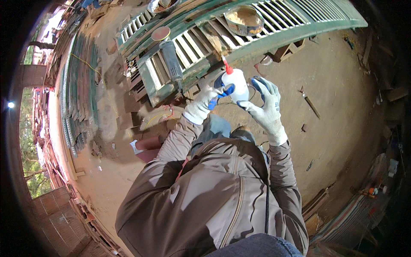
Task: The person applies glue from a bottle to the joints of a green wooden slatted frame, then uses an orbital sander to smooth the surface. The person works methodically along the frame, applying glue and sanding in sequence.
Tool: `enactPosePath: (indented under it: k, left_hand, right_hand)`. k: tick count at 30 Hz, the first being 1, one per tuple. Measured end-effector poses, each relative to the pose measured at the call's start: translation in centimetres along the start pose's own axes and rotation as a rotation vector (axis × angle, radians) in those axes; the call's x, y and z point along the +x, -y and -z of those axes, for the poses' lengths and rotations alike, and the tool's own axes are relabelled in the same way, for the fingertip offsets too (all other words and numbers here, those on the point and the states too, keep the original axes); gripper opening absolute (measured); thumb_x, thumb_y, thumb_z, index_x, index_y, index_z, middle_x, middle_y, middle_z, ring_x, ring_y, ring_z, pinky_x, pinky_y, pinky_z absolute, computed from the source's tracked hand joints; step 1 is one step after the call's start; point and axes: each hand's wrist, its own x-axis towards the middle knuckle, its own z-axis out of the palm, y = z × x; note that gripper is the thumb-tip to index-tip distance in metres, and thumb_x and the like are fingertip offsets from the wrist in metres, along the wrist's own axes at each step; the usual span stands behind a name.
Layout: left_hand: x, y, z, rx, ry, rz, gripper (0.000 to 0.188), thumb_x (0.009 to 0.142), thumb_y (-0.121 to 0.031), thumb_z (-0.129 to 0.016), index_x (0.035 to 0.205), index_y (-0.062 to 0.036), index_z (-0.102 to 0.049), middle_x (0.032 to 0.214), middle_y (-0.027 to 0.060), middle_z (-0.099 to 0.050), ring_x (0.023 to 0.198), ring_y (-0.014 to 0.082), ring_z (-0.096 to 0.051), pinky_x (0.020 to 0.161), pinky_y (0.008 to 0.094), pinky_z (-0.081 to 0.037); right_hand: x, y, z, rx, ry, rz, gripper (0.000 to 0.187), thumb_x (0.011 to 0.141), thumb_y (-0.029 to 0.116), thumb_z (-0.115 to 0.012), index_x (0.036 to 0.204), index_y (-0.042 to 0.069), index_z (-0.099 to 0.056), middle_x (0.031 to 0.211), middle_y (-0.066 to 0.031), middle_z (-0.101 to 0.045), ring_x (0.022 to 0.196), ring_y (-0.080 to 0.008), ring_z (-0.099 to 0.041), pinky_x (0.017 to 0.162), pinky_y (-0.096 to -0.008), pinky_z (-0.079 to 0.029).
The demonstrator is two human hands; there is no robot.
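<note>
Shows at the far left a wooden post [34, 76], beside a gap with green leaves [34, 145] outside. Further in, shows a stack of green boards [79, 92] on the floor, with a yellow cord [90, 64] trailing past. Next, shows a grey sander [171, 60] lying across the left end of a green slatted shutter [308, 28], round reddish pad away from the person, cable end nearer.

Just right of there, grips a white bottle [236, 83] with the left hand [209, 99], gloved in white with blue fingertips, closed around the bottle's left side, low down. Holds the bottle in front of the body, between both hands, near the shutter's closest edge. Runs its long axis steeply from base at lower right to tip at upper left, leaning only a little leftward. Aims the red nozzle [228, 68] away from the body, toward the shutter. Cannot tell whether nozzle and shutter touch, nor how far from upright.

Behind and slightly right, shows a bowl [244, 21] of pale paste resting on the slats. Curves the right hand [269, 107], gloved alike, around the bottle's right side, fingers spread and clear of the bottle, thumb close to the base; cannot tell whether that thumb touches.

Farther right, shows a narrow tool [311, 105] on the floor, pointing slantwise, and at lower right a striped sheet [349, 216].
</note>
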Motion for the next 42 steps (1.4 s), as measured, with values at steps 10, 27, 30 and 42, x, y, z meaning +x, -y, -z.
enactPosePath:
  k: [10, 27, 30, 42]
  left_hand:
    - [0.4, 1.2, 8.6, -0.36, -0.137, 0.121, 0.072, 0.085, -0.017, -0.083, 0.147, -0.0013, -0.051, 0.137, 0.0065, -0.062, 0.126, 0.0163, -0.059, 0.11, 0.0323, -0.047]
    - [2.9, 0.6, 18.6, -0.519, -0.402, 0.258, 0.061, 0.095, -0.013, -0.075, 0.149, -0.0009, -0.049, 0.138, 0.0053, -0.061, 0.124, 0.0136, -0.06, 0.106, 0.0295, -0.049]
    - [4.5, -0.7, 18.5, -0.564, -0.359, 0.206, 0.063, 0.098, -0.019, -0.072, 0.152, -0.0014, -0.045, 0.145, 0.0071, -0.057, 0.13, 0.0165, -0.057, 0.113, 0.0348, -0.045]
    - [7.3, -3.3, 12.6, -1.008, -0.212, 0.096, 0.059, 0.102, -0.034, -0.064, 0.153, -0.0089, -0.047, 0.146, 0.01, -0.059, 0.132, 0.0286, -0.06, 0.112, 0.0517, -0.05]
  right_hand:
    - [19.7, -4.5, -0.8, -0.472, -0.033, 0.025, 0.033, 0.091, 0.032, -0.075, 0.112, 0.007, -0.076, 0.107, -0.014, -0.075, 0.104, -0.0336, -0.069, 0.092, -0.0419, -0.054]
    - [35.8, -14.3, -14.7, -0.738, 0.28, -0.074, 0.027, 0.086, 0.02, -0.063, 0.108, 0.014, -0.077, 0.105, -0.0161, -0.076, 0.1, -0.0348, -0.073, 0.087, -0.0476, -0.058]
    - [36.3, -15.9, -14.0, -0.726, 0.277, 0.008, 0.027, 0.086, 0.019, -0.06, 0.106, 0.014, -0.077, 0.105, -0.017, -0.076, 0.1, -0.0365, -0.073, 0.087, -0.0494, -0.057]
    - [31.6, -8.2, -5.9, -0.251, 0.049, -0.069, 0.033, 0.094, 0.035, -0.075, 0.11, 0.006, -0.078, 0.089, -0.0117, -0.077, 0.079, -0.0245, -0.073, 0.071, -0.0361, -0.055]
